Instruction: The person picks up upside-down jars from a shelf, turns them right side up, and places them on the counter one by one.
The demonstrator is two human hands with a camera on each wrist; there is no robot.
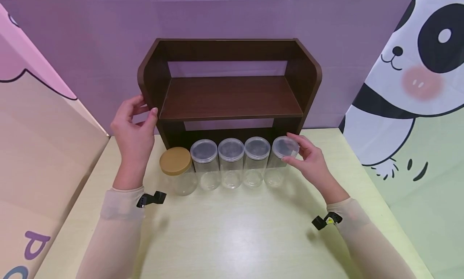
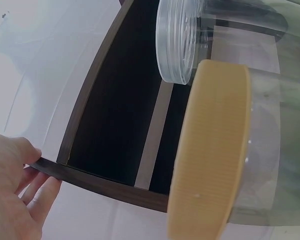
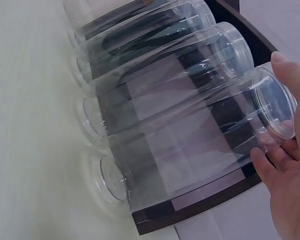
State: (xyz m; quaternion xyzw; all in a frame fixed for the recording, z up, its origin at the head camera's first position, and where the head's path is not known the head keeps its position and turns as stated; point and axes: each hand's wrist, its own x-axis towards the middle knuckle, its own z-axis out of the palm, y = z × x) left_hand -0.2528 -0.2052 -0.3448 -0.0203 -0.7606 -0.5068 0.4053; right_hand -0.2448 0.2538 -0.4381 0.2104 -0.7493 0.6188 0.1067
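Note:
A dark brown two-tier wooden shelf (image 1: 232,97) stands against the back wall. My left hand (image 1: 135,138) pinches the front edge of its left side panel, thumb in front and fingers behind; the left wrist view shows this grip too. In front of the shelf stands a row of upright clear jars. The leftmost jar has a tan lid (image 1: 176,161); the others have clear lids. At the row's right end, my right hand (image 1: 308,158) holds the rightmost jar (image 3: 190,145) around its lid, with thumb and fingers on opposite sides. No contents show inside the jars.
The pale wooden table (image 1: 232,234) extends in front of the jars. Neighbouring jars (image 1: 231,162) stand close together between the two hands. A purple cloth wall (image 1: 224,13) is behind the shelf, and printed panels (image 1: 417,150) flank the table.

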